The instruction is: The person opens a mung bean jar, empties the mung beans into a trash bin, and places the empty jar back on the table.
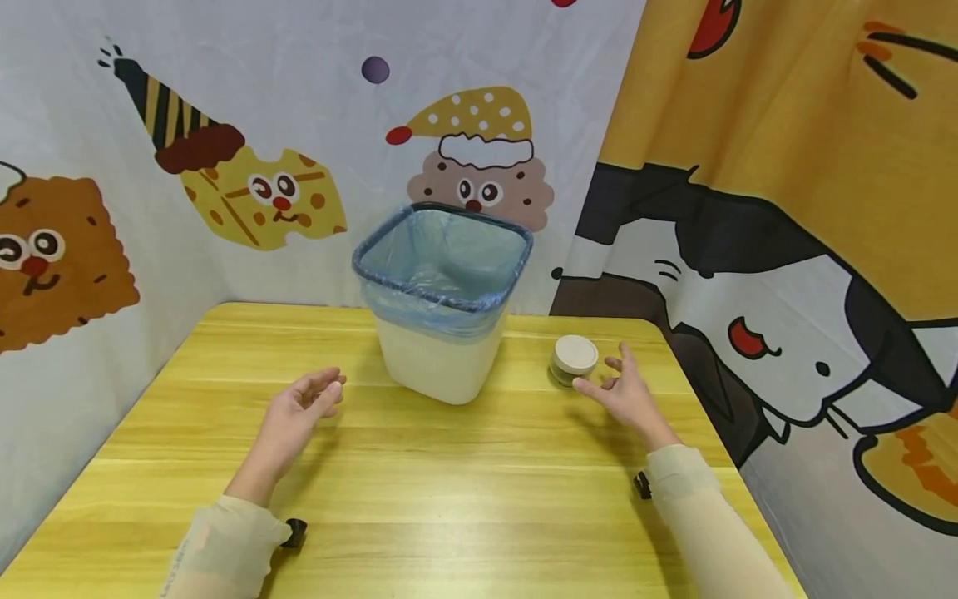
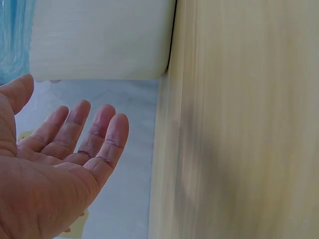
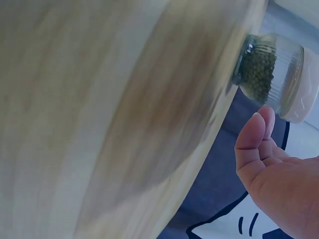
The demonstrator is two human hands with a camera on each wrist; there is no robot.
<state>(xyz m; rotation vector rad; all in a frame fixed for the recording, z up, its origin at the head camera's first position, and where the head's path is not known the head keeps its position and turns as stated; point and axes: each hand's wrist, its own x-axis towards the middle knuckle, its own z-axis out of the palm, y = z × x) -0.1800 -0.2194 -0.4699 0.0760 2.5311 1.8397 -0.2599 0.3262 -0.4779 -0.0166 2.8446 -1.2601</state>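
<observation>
A small glass jar (image 1: pixel 574 359) with a white lid stands on the table's right side. Small green grains (image 3: pixel 257 69) fill part of it, as the right wrist view shows. My right hand (image 1: pixel 627 398) is just beside the jar, thumb and fingers spread apart with nothing between them. To the left, my left hand (image 1: pixel 298 420) hovers over the table, palm turned inward and fingers loosely bent, holding nothing. Between the hands stands a white bin (image 1: pixel 441 358), lined with a blue plastic bag (image 1: pixel 430 312) folded over its rim.
The yellow wood-grain table (image 1: pixel 456 507) carries the bin near its back edge. Behind it hangs a white cloth (image 1: pixel 284 75) with cartoon prints, and a yellow curtain (image 1: pixel 786 125) hangs at the right. Dark straps show at both wrists.
</observation>
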